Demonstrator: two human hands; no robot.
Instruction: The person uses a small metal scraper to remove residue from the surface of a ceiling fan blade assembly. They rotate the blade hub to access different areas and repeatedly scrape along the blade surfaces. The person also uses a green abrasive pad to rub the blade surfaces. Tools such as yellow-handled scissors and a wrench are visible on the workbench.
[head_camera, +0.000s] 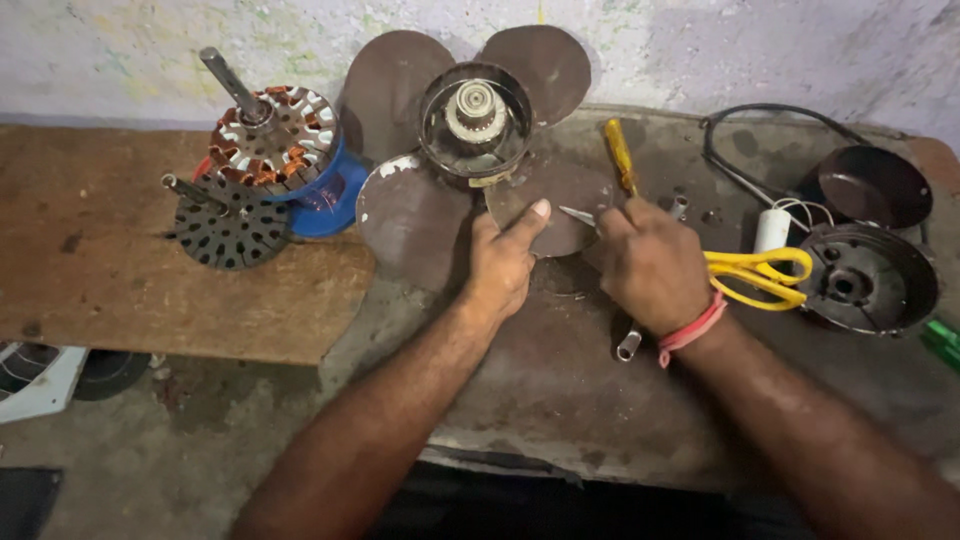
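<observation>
Brown fan blade (560, 205) edge, left hand (503, 262) pressing

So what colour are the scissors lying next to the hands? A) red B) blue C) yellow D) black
C: the scissors by the right hand have bright yellow handles, lying on the workbench just right of that hand's wrist.

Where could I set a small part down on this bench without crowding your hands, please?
The wooden board is bare left of and in front of the slotted rotor. The bench is bare between the forearms. It is crowded around the fan blades, both hands and the yellow scissors beside the motor cover.
</observation>
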